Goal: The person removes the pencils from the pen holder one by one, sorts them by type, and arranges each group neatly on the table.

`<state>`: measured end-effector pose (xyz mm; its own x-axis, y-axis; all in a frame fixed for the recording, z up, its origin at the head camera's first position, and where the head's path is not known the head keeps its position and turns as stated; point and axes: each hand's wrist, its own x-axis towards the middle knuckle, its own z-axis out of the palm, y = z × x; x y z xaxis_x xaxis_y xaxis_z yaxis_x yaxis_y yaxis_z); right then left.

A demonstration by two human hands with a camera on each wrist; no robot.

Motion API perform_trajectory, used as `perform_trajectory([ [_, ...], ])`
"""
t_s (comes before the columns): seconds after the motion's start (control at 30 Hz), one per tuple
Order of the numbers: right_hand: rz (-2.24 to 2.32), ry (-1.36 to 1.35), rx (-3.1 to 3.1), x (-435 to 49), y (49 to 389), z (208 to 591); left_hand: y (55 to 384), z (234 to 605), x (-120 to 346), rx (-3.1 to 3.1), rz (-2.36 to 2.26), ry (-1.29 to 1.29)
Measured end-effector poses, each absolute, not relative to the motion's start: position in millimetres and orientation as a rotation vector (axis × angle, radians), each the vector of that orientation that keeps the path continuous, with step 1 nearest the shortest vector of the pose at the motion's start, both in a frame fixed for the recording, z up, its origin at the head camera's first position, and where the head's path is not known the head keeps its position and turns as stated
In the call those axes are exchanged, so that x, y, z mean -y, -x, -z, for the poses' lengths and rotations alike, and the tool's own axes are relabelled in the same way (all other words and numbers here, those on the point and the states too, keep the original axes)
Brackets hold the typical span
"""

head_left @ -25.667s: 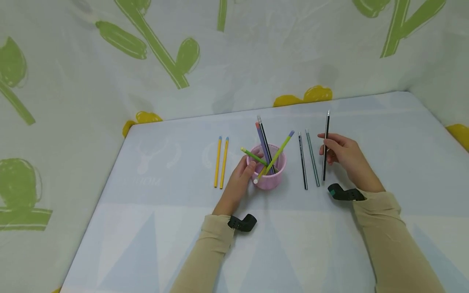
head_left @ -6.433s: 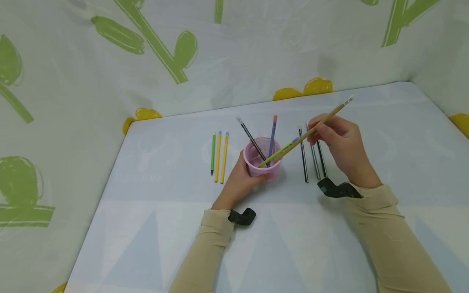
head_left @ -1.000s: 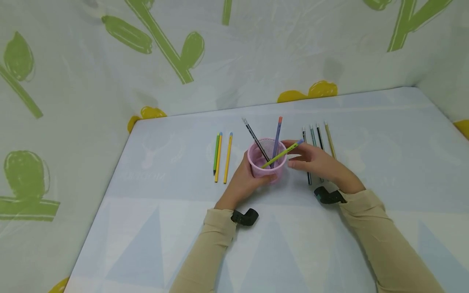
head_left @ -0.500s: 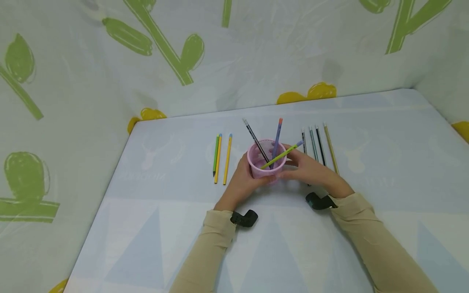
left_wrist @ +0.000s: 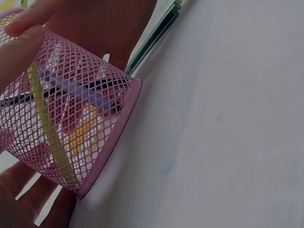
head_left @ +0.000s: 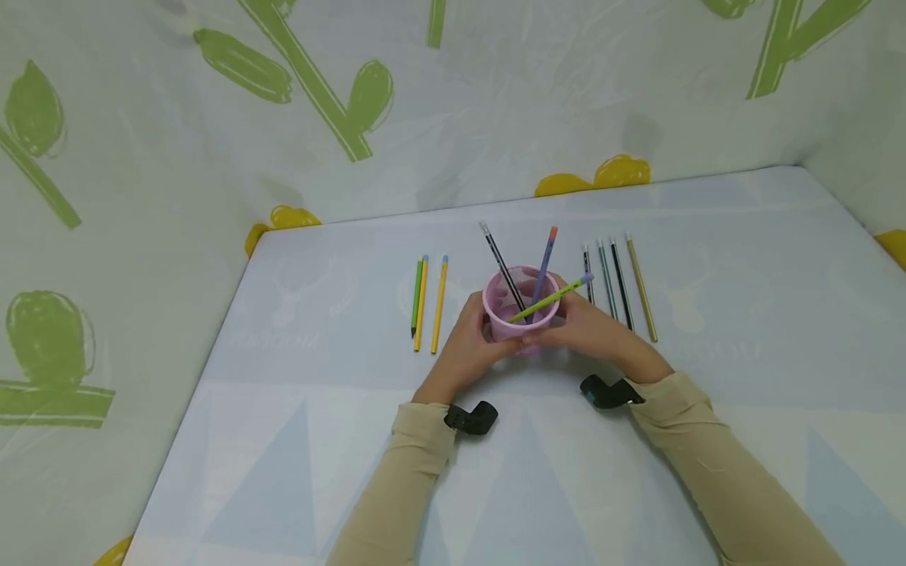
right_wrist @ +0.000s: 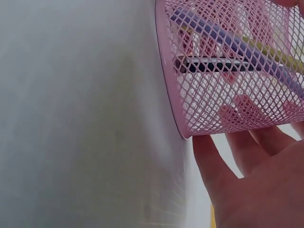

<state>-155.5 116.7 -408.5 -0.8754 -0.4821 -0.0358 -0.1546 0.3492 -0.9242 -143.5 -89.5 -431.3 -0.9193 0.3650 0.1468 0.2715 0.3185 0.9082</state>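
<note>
Both hands grip a pink mesh pencil cup (head_left: 520, 334) that stands upright on the table. My left hand (head_left: 467, 354) wraps its left side, thumb across the front. From the right, my right hand (head_left: 591, 330) holds it, the two thumbs meeting or nearly so at the front. Inside lean three pencils: a black one (head_left: 501, 263), a purple one (head_left: 546, 263) with an orange end, and a yellow-green one (head_left: 555, 297). Through the mesh (left_wrist: 71, 109) in the left wrist view their lower parts show. The right wrist view has the cup's base rim (right_wrist: 167, 71) against the tabletop.
Left of the cup lie a green pencil (head_left: 415, 299) and two yellow pencils (head_left: 421, 306), (head_left: 440, 306). To the right is a row of several pencils: black (head_left: 587, 271), teal (head_left: 606, 279), another black (head_left: 622, 287) and gold (head_left: 641, 291). A patterned wall (head_left: 481, 118) rises behind the table.
Green and gold pencils from the cup now lie on the table, as does the black one once held. Lately my right hand came left onto the cup, which shifted slightly right.
</note>
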Motion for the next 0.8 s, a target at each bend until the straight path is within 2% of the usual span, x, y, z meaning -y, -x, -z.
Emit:
perform_trajectory([
  [0.43, 1.536, 0.618, -2.312, -118.6, 156.1, 408.3, 142.7, 426.4, 94.2, -2.366, -1.664, -0.652],
  [0.8, 1.529, 0.540, -2.304, -116.5, 154.4, 406.6, 141.5, 419.6, 87.7, -2.733, -1.860, -0.733],
])
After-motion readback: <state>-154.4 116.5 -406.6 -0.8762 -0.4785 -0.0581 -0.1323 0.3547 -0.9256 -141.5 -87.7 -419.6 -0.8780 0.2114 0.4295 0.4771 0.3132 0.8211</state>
